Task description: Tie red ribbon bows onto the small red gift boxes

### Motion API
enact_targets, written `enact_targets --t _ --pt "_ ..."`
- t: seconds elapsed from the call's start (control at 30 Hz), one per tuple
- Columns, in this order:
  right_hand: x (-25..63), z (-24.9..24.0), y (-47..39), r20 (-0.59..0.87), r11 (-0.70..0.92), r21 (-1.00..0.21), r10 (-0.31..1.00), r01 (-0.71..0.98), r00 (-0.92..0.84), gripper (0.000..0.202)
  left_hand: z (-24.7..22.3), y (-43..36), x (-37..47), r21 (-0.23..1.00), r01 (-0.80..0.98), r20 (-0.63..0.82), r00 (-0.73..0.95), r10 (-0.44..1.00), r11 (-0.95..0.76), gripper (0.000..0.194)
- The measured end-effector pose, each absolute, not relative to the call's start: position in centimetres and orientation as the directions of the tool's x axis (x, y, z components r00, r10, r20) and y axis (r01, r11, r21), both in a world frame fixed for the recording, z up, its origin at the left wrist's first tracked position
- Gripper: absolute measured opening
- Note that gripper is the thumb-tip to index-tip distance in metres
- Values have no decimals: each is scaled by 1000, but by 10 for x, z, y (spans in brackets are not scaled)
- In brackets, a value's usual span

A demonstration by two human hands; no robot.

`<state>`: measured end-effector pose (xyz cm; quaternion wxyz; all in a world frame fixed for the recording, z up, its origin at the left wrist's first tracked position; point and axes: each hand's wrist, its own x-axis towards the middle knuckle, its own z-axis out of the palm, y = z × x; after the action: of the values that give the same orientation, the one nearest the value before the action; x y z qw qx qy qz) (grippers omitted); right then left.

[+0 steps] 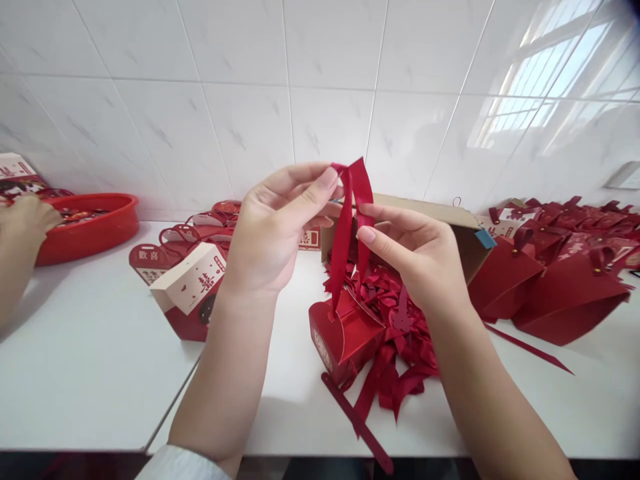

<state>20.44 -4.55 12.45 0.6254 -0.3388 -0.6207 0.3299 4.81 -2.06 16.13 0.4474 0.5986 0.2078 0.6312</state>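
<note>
A red ribbon (342,250) rises in a loop from a small red gift box (350,333), and both my hands pinch it above the box. My left hand (285,220) grips the ribbon near the top of the loop between thumb and fingers. Lower on the other strand, my right hand (415,250) closes thumb and forefinger on the ribbon. The box sits tilted against a heap of loose red ribbons (415,340). In front of it lies a dark red strap (357,423) with rounded ends.
Behind the ribbons stands an open cardboard box (430,212). Many red gift bags (570,293) fill the right side. Printed boxes (187,287) stand to the left. At far left, another person's hand (25,220) reaches into a red basin (117,223). A tiled wall (240,127) backs the table.
</note>
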Motion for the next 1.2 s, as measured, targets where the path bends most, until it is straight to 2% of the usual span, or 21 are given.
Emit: enact_targets --t 0.23,0.43,0.6,0.67,0.73,0.83,0.93,1.03,1.2 --pt "199 122 -48 625 619 -780 776 88 80 34 158 -24 58 787 -261 596 89 798 -559 3" --pt "197 123 -47 659 649 -751 746 119 93 16 156 -33 70 760 -272 634 116 765 -590 6" --pt "201 123 -42 651 643 -759 749 104 124 11 154 -27 65 710 -159 699 47 713 -686 14" --pt "203 122 -39 645 638 -764 753 96 131 11 152 -20 61 727 -118 681 5 732 -676 23" --pt "203 121 -38 639 632 -769 758 95 134 11 151 -13 57 777 -124 626 37 779 -618 26" --pt "202 121 -37 639 633 -769 759 84 129 11 151 -8 54 816 -125 579 148 802 -565 16" --pt "203 121 -37 629 630 -776 769 31 113 20 153 -10 54 763 -60 644 154 750 -643 6" --pt "206 121 -34 588 592 -803 806 -63 75 35 155 -15 53 701 3 704 161 692 -713 5" --pt "216 119 -25 472 427 -859 874 -281 -116 12 159 -23 44 586 132 756 267 598 -800 4"
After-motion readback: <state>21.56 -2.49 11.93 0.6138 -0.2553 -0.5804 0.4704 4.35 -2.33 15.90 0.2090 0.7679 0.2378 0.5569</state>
